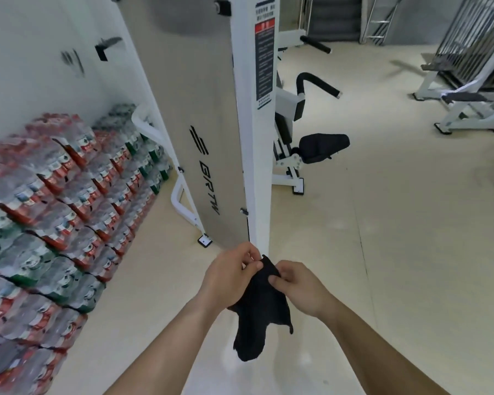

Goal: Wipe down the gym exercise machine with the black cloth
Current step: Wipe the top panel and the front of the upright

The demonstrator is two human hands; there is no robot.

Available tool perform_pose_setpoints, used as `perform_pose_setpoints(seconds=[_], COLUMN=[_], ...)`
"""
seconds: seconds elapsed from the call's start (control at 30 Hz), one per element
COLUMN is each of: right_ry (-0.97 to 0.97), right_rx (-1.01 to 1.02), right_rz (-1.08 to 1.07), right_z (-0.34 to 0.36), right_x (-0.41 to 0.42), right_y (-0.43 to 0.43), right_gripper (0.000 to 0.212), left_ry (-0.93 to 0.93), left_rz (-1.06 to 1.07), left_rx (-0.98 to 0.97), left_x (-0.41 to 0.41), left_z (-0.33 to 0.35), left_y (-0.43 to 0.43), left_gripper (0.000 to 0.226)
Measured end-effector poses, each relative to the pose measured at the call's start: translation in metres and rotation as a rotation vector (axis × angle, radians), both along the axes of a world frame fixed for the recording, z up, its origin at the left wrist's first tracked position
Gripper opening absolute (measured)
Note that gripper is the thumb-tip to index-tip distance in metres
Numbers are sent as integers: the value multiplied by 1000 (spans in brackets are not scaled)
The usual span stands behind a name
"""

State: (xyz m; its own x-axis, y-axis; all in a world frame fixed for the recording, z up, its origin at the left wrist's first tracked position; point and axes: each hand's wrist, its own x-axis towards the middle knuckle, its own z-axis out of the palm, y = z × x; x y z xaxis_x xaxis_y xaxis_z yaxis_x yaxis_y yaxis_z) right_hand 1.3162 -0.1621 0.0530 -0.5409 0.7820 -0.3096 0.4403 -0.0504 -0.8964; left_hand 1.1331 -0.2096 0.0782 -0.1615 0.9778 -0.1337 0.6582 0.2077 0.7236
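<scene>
Head view, both hands pinching black cloth, beside exercise machine

Shrink-wrapped water-bottle packs sit stacked along the wall — a white bench frame stands far right on beige floor.

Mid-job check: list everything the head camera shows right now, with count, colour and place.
gym machine: one, white post with grey side panel, centre
warning label: one, black and red, high on the post
seat pad: one, black, right of the post
handle: one, black, curved, above the seat pad
bottled-water packs: many, clear with red or green labels, stacked along the left wall
second machine: one, white with a dark pad, far right
metal grille: grey, top right, count unclear
black cloth: one, hanging from both hands, before the post's foot
left hand: one, pinches the cloth's top
right hand: one, pinches the cloth alongside
</scene>
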Motion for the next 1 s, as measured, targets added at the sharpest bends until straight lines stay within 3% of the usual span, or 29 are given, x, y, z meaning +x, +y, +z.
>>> perform_pose_setpoints(seconds=[0.13, 0.23, 0.33, 0.5, 0.7, 0.8, 0.9, 1.0], right_ry=[22, 61, 89, 163, 309, 282, 274, 336], right_rx=[122, 146, 209, 285, 138, 190, 253, 406], right_rz=[-5, 9, 17, -16, 96, 167, 111, 35], right_z=[40, 69, 99, 151, 172, 185, 209, 258], right_x=[25, 33, 31, 8, -12, -20, -29, -43], right_y=[38, 73, 108, 154, 206, 240, 278, 307], right_gripper=[20, 14, 13, 33, 24, 25, 42, 35], left_ry=[-83, -313, -451, -403, -210, -184, -100, -28], left_rz=[85, 132, 99, 166, 194, 281, 284, 299], left_rx=[37, 58, 62, 255, 480, 596, 693, 818], left_x=[31, 43, 38, 12, -14, -33, -53, -68], left_z=[19, 41, 66, 125, 196, 238, 281, 325], left_y=[25, 43, 66, 124, 190, 212, 229, 246], left_gripper=[14, 10, 23, 11, 11, 9, 9, 7])
